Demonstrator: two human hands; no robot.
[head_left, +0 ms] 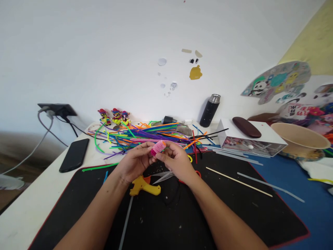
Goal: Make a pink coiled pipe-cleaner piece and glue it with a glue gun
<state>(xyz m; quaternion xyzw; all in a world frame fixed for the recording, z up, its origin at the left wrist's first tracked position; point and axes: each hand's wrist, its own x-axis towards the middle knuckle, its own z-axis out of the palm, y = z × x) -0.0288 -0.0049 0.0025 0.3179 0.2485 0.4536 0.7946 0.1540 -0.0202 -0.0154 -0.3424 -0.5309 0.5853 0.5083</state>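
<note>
Between both hands, above the middle of the black mat (166, 222), is a small pink fuzzy pipe-cleaner figure (158, 148) with a darker magenta band and a bit of orange at its top. My left hand (135, 158) grips it from the left, fingers closed on its side. From the right, my right hand (177, 159) pinches its lower part, and my fingers hide some of it. Just below lie a yellow glue gun (145, 186) with a clear glue stick (126, 222) in it, and scissors (164, 177) with their blades apart, red handles partly behind my right wrist.
A heap of coloured pipe cleaners (156, 133) lies along the wall, beside several small figures (116, 115). A phone (74, 155) is at left. At right are a wooden stick (239, 181), glue sticks (270, 187), a white box (270, 133), a glasses case (246, 127), a bowl (299, 137) and a black flask (209, 111).
</note>
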